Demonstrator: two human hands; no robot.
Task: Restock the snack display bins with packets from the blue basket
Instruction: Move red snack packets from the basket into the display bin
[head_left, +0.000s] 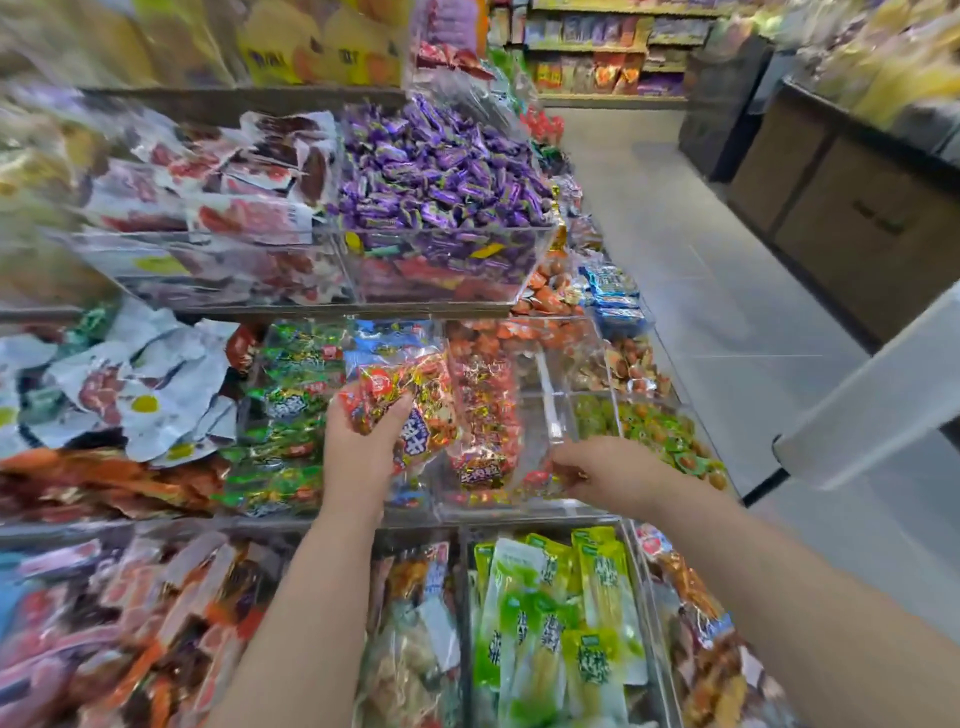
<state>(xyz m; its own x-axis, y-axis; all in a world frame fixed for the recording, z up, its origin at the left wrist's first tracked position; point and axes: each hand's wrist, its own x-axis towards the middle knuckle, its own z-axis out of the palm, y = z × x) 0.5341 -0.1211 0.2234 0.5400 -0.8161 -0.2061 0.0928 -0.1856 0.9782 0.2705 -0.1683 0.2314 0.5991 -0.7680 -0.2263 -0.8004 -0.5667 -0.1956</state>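
My left hand (363, 441) grips a large red-and-yellow snack bag (415, 400), held over the middle tier of the display. Just right of it, a clear acrylic bin (550, 415) holds more small red packets (485, 415). My right hand (597, 465) is at that bin's front right corner, fingers curled on its clear wall. The blue basket is out of view.
Tiered clear bins hold purple candies (436, 171), green packets (291, 415), white packets (135, 389) and green pouches (561, 613). The tiled aisle (701, 270) runs on the right, with a white bar (872, 400) crossing it and dark counters (857, 197) beyond.
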